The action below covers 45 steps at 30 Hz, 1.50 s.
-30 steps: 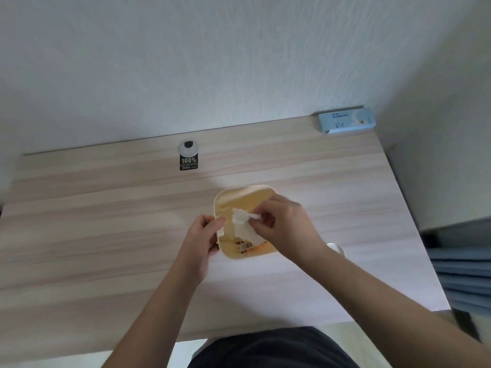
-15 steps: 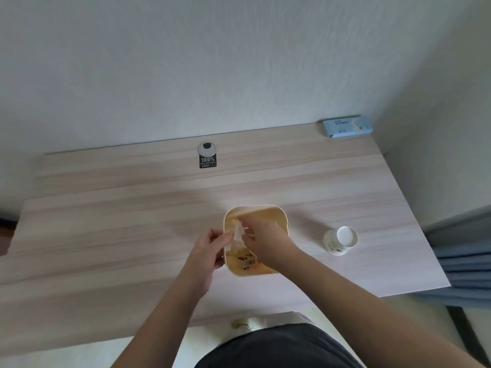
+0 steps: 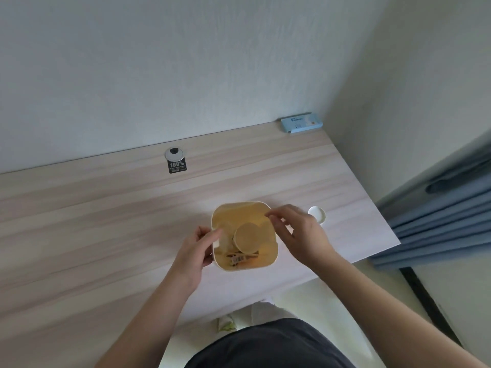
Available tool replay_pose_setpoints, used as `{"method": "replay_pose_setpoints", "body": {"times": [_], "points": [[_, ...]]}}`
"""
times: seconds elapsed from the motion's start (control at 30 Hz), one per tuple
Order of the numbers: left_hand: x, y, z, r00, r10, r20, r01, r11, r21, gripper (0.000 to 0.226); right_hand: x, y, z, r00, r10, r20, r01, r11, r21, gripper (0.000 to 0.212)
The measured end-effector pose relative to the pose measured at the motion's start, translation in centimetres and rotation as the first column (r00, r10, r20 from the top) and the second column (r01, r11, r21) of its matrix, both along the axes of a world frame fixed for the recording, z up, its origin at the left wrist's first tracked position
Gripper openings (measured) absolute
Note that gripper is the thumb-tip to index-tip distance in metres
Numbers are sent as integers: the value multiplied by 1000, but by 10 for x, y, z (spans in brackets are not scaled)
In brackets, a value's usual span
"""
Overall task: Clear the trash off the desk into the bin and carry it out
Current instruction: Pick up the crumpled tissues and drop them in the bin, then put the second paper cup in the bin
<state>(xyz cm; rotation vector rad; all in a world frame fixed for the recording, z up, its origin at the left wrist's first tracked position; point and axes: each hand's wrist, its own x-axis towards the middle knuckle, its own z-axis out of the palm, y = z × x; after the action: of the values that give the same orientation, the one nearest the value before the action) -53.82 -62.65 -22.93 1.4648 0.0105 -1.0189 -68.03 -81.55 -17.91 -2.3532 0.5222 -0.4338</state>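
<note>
Pale wood desk (image 3: 106,221) against a white wall carries one cream bin (image 3: 268,257) between two hands; left hand (image 3: 195,249) grips its left rim; right hand (image 3: 299,235) hovers with fingers loose, holding nothing; one white cup (image 3: 317,214) just beyond it, near the desk's right edge.

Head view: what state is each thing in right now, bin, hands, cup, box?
Bin: upright on the desk, open-topped, trash inside.
Left hand: grips the bin's left rim.
Right hand: empty, fingers loose over the right rim.
White cup: on the desk, partly hidden.
Blue box: closed, against the wall.
</note>
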Motion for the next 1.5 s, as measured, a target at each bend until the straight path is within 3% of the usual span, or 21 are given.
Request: {"method": "replay_pose_setpoints", "body": {"times": [0.17, 0.3, 0.43, 0.53, 0.63, 0.73, 0.9, 1.17, 1.23, 1.3, 1.4, 1.43, 1.5], "points": [[-4, -12, -3, 998, -52, -28, 52, 999, 0, 38, -33, -33, -18, 965, -256, -62, 257, 967, 2, 15], [-6, -19, -1, 997, -65, -51, 64, 998, -8, 36, -53, -57, -36, 925, -337, -173, 344, 939, 7, 19], [-9, -27, 2, 998, -39, -40, 39, 999, -1, 25, -55, -78, -57, 848, -264, -460, 231, 965, -127, 54], [-13, -36, 6, 999, -31, -38, 32, 999, 16, 23, -49, -91, -72, 784, -204, -586, 50, 962, -268, 73], [-17, -43, 9, 1000, -13, -19, 13, 999, 29, 25, -41, -104, -85, 734, -158, -660, -141, 916, -376, 76], [-23, -51, 16, 1000, 14, -4, -14, 999, 51, 31, -32, -120, -93, 678, -105, -728, -188, 932, -310, 69], [-37, -68, 20, 997, 73, 11, -73, 995, 75, 26, -18, -144, -94, 654, -43, -755, -171, 964, -203, 48], [-53, -107, 23, 993, 114, 32, -117, 988, 102, 26, -22, -179, -89, 595, -51, -802, -172, 967, -189, 56], [-55, -117, 24, 993, 110, 40, -114, 987, 112, 28, -26, -189, -86, 627, -83, -774, -87, 981, -176, 59], [-57, -125, 25, 993, 109, 43, -113, 987, 112, 26, -32, -199, -79, 695, -137, -705, 115, 990, -79, 60], [-59, -136, 28, 994, 91, 53, -96, 989, 112, 33, -42, -214, -70, 771, -190, -608, 402, 886, 232, 59], [-59, -140, 28, 995, 84, 57, -90, 989, 113, 36, -46, -219, -68, 800, -209, -562, 488, 771, 409, 61], [-61, -149, 27, 995, 84, 58, -90, 989, 113, 30, -54, -227, -66, 849, -268, -456, 524, 320, 789, 60]]}}
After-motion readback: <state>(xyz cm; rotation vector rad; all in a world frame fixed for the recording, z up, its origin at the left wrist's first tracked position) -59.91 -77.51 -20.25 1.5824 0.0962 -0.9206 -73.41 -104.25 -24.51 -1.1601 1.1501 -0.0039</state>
